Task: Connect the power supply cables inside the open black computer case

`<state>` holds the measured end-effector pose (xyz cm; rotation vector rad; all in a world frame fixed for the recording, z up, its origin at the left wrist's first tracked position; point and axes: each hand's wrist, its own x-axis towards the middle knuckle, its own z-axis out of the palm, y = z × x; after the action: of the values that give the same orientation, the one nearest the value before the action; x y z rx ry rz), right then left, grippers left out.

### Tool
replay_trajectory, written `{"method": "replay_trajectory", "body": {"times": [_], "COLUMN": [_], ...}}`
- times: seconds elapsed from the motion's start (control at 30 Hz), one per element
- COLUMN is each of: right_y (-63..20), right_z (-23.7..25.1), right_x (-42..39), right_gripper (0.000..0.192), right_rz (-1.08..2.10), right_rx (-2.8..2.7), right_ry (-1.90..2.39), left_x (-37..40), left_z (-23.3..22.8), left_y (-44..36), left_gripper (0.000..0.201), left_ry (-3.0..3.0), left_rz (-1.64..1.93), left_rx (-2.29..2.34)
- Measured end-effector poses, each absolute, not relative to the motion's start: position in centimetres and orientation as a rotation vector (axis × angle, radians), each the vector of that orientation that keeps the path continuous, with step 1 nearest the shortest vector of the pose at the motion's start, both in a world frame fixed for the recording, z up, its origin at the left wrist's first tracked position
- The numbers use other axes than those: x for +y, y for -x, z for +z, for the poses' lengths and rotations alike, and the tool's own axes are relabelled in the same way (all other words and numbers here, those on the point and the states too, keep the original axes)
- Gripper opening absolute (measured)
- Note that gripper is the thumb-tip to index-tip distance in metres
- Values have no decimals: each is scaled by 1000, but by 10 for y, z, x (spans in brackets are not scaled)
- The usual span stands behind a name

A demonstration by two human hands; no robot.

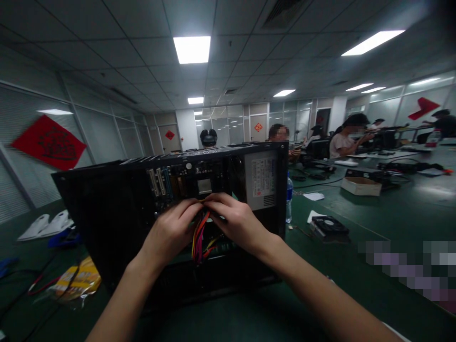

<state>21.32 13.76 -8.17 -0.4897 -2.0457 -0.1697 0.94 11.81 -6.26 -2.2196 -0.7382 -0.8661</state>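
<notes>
Nearest, our left hand [173, 230] and right hand [235, 221] meet inside the open black metal computer case [107, 213] lying on the dark green table [356, 280]. Both pinch closed on the bundle of yellow, orange and red wires [198, 237] before the green motherboard [167, 183]. Right of it, the grey power supply box [262, 179]; beyond, a clear plastic water bottle [289, 197], black cooling fan [329, 224], seated co-workers.
</notes>
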Motion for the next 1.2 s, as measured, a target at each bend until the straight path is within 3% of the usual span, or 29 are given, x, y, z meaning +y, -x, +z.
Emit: {"method": "replay_trajectory", "body": {"times": [0.17, 0.53, 0.8, 1.07, 1.2], "right_y": [-213, -205, -209, -212, -214], "right_z": [-85, -95, -101, -109, -108], "right_x": [137, 144, 154, 165, 164], "right_gripper": [28, 23, 19, 20, 21], "right_rz": [-306, -413, -390, -310, -249], "right_rx": [-2085, -2356, -2419, -2417, -2391], "right_ry": [661, 917, 1291, 1273, 1292], "left_x": [124, 129, 145, 151, 143], "left_z": [-68, -70, -82, -101, -96], "left_y": [-6, -11, -3, -1, -5], "left_gripper": [34, 15, 16, 32, 49], "left_ry": [2318, 2399, 2507, 2308, 2452], "left_rz": [-958, -1131, -900, -682, -495], "left_rx": [-830, -811, -1088, -1674, -1909]}}
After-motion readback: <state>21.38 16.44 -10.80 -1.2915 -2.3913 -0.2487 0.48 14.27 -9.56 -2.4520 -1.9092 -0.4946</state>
